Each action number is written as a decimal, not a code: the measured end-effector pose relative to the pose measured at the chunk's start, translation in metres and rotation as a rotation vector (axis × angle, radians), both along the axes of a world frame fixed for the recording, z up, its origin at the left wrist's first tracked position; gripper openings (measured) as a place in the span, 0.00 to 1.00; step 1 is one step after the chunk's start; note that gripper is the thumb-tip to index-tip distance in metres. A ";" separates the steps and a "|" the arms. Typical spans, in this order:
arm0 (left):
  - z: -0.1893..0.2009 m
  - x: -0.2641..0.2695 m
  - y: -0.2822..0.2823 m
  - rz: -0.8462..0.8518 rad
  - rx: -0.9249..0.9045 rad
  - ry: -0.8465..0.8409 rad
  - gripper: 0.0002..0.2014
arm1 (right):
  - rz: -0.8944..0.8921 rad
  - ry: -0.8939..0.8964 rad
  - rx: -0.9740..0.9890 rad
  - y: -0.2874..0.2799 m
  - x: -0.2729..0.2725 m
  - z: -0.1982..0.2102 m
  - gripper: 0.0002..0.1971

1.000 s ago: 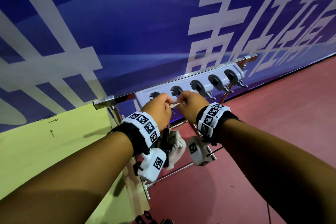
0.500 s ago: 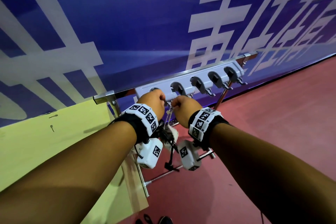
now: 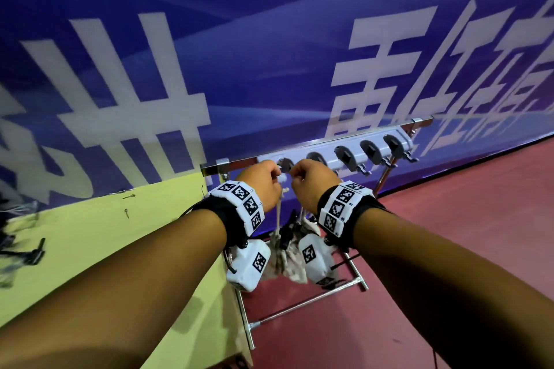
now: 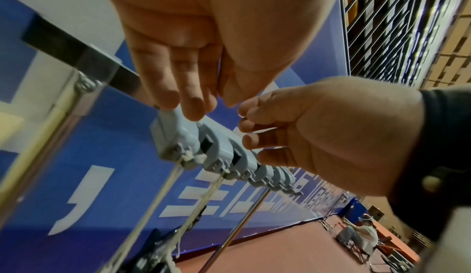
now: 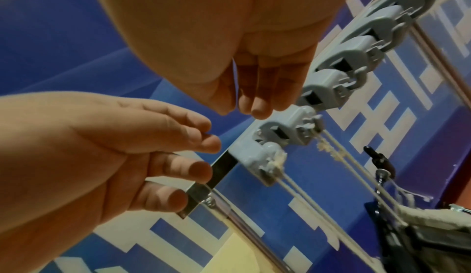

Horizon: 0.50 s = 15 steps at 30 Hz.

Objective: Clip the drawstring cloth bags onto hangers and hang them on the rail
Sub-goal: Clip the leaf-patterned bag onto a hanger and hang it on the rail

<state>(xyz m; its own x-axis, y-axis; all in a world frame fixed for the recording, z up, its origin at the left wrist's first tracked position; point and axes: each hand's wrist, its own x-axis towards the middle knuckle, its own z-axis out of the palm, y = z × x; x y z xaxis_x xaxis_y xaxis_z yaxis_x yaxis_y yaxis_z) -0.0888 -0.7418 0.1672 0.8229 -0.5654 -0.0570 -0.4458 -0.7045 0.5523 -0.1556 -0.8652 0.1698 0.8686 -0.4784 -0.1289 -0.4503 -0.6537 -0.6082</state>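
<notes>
A grey multi-clip hanger (image 3: 344,156) hangs on the metal rail (image 3: 209,169). Pale cords (image 4: 163,188) run down from its first two clips (image 5: 270,152) to patterned cloth bags (image 3: 287,252) hanging between my wrists. My left hand (image 3: 277,172) is at the hanger's left end, fingertips (image 4: 193,114) touching the end clip, holding nothing. My right hand (image 3: 292,174) hovers just beside it over the second clip, its fingers (image 5: 260,110) loosely together and empty. Three clips further right hold nothing.
A yellow-green table (image 3: 75,249) lies to the left with black clips (image 3: 33,252) and small pins on it. The blue banner wall stands right behind the rail. The rack's lower bars (image 3: 299,305) cross above the red floor. A person (image 4: 362,229) sits far off.
A second ago my hands pinched a pale cord between them at the clips. Now the cords sit in the clips and my fingers have let go; the bags hang lower in view.
</notes>
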 end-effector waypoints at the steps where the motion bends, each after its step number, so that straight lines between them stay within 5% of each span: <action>1: 0.005 0.001 0.010 0.003 0.000 -0.010 0.11 | 0.009 -0.008 0.004 0.008 0.004 0.004 0.09; 15: 0.024 0.070 0.231 0.243 -0.017 -0.031 0.12 | 0.203 -0.070 0.023 0.207 0.089 0.026 0.10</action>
<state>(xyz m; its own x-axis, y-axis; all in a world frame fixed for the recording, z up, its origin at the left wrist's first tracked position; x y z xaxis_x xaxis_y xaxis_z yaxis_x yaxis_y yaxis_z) -0.0185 -0.5110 0.1908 0.9362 -0.3509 -0.0217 -0.2809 -0.7837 0.5539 -0.0665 -0.6583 0.1956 0.9542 -0.2899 -0.0736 -0.2665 -0.7124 -0.6492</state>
